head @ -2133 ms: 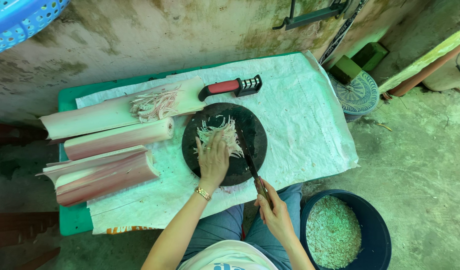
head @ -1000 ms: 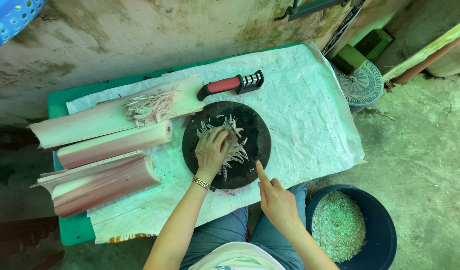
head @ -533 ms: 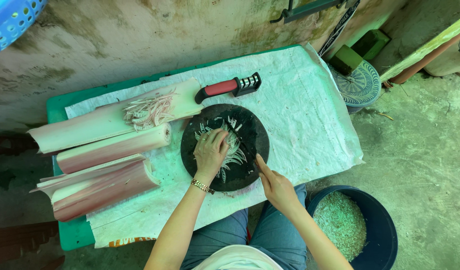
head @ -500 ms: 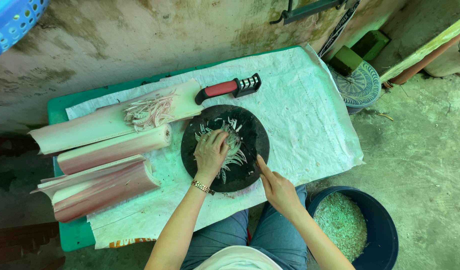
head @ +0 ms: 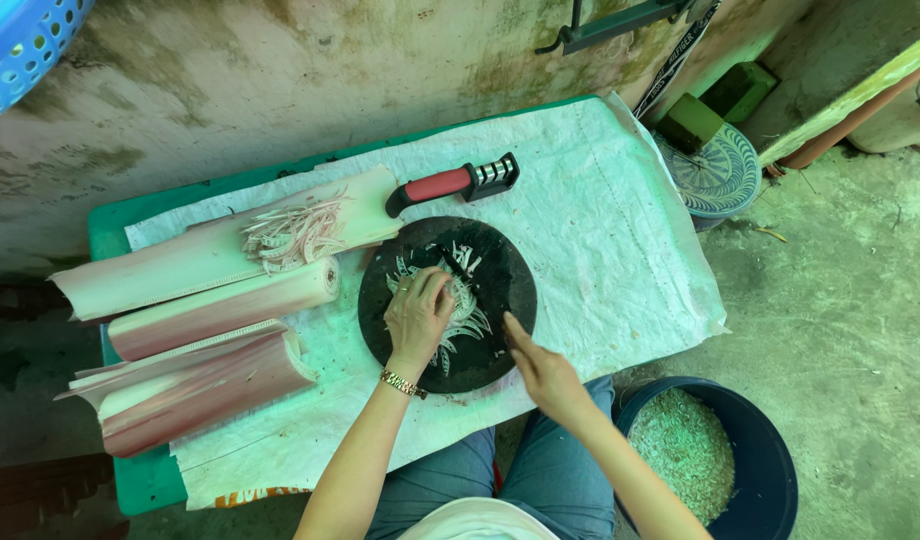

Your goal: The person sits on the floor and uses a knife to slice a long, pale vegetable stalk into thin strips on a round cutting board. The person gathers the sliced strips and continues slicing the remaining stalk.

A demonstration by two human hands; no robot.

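My left hand (head: 420,310) presses down on a pile of pale, thin plant strips (head: 467,312) on a round black cutting board (head: 508,282). My right hand (head: 542,372) sits at the board's near right edge, closed around a dark knife (head: 502,343) whose blade is hard to make out against the board. A bracelet is on my left wrist. Left of the board lie three long pinkish-white stem sheaths (head: 215,308), and the farthest one carries a heap of cut strips (head: 295,228).
A red-handled knife sharpener (head: 450,183) lies behind the board on a white woven sack (head: 610,220) that covers a green table (head: 105,232). A dark blue bucket (head: 770,470) of chopped bits stands at my right knee. A wall is close behind; a blue basket (head: 20,50) hangs top left.
My right hand has moved from the table's near edge up onto the board's right side. My left hand has stayed on the strips, which are now spread wider over the board.
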